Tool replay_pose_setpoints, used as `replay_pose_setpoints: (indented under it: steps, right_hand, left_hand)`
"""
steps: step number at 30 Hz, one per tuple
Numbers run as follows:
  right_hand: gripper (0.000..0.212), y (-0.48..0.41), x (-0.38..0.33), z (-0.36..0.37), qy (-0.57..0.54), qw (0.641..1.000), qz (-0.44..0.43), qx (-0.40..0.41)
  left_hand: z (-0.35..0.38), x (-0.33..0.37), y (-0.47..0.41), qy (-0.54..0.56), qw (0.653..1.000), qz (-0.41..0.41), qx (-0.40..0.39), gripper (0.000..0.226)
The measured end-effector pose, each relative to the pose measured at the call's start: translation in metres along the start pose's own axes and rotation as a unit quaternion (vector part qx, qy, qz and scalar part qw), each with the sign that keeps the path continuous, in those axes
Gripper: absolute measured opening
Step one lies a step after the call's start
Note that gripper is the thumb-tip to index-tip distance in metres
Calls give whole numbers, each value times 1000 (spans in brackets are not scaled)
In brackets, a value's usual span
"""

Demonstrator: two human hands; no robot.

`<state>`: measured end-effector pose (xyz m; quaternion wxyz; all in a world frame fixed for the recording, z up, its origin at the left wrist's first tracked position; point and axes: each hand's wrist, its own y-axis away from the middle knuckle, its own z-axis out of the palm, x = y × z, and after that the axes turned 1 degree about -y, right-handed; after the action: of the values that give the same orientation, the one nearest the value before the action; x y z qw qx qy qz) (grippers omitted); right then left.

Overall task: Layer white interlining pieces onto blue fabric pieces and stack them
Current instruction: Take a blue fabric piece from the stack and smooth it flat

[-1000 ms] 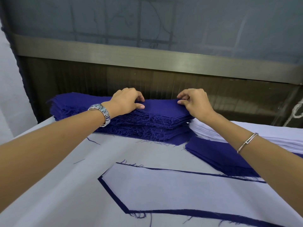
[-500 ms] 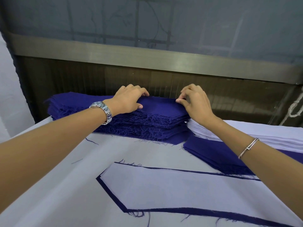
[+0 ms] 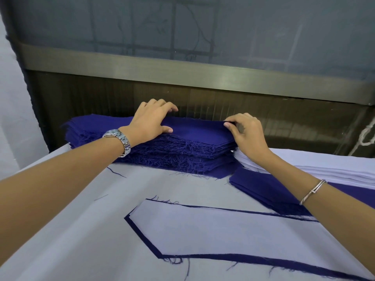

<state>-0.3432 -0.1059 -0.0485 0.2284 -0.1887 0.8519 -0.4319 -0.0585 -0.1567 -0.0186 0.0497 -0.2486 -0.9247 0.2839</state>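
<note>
Pinching, right: my right hand [image 3: 246, 134] pinches the top blue piece [image 3: 198, 132] at its tip.
Left: left hand [image 3: 151, 120] grips its far edge.
Nearby: white interlining pile [image 3: 324, 165] just beside.

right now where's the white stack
Head view, right side: the white stack lies on a flat blue pile, just right of the tall blue stack.

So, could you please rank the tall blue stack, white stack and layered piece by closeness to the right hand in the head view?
1. Tall blue stack: the right hand pinches its top piece.
2. White stack: just below the hand, right side.
3. Layered piece: flat in front, nearest the person.
</note>
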Motion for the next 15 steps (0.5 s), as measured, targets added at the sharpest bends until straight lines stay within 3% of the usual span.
replay_pose_setpoints:
  steps: [7, 15]
  right_hand:
    - [9, 8, -2, -4, -14, 1000, -16, -2]
    - [8, 13, -4, -9, -22, 1000, -13, -12]
  left_hand:
    - [1, -12, 9, -22, 1000, 9, 13, 25]
    - [-14, -77, 41, -86, 990, -112, 11, 17]
